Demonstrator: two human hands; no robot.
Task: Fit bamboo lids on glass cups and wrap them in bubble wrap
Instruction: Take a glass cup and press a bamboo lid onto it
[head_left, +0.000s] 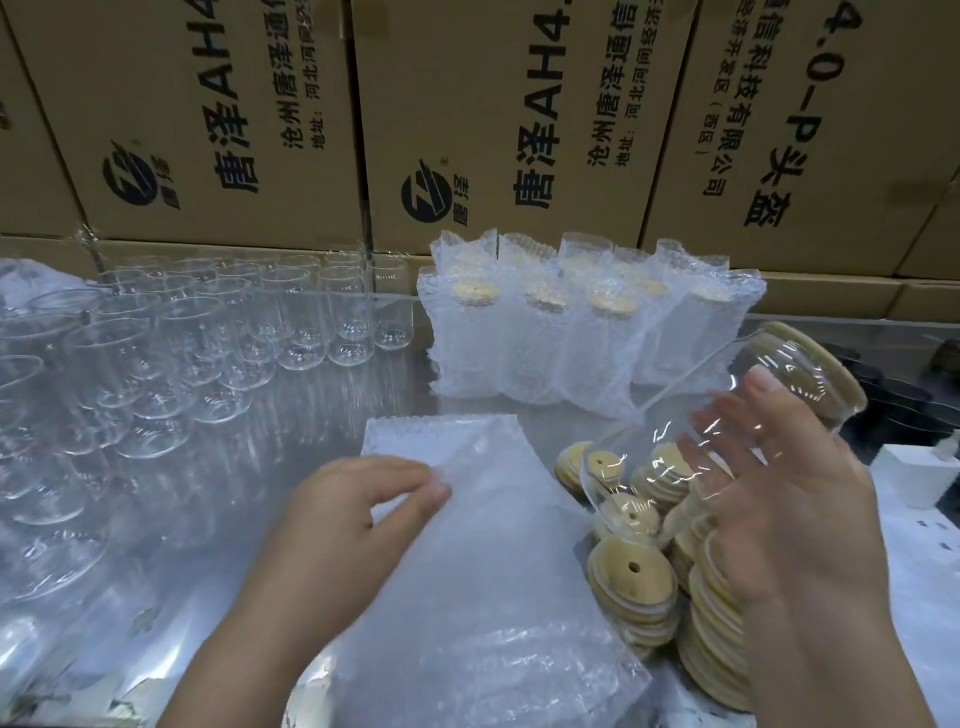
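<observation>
My right hand (779, 509) holds a clear glass cup (691, 415) tilted on its side, its bamboo lid (826, 364) fitted and pointing up to the right. My left hand (358, 509) pinches the top sheet of a stack of bubble wrap bags (483, 561) lying flat in front of me. Loose bamboo lids (634, 577) with a centre hole are piled to the right of the stack, under the cup. Several wrapped, lidded cups (550, 332) stand in rows behind the stack.
Many bare glass cups (208, 332) stand in rows on the left of the shiny table (332, 400). Printed cardboard boxes (467, 119) form a wall at the back. A white box (914, 473) and dark items (893, 395) sit at the right.
</observation>
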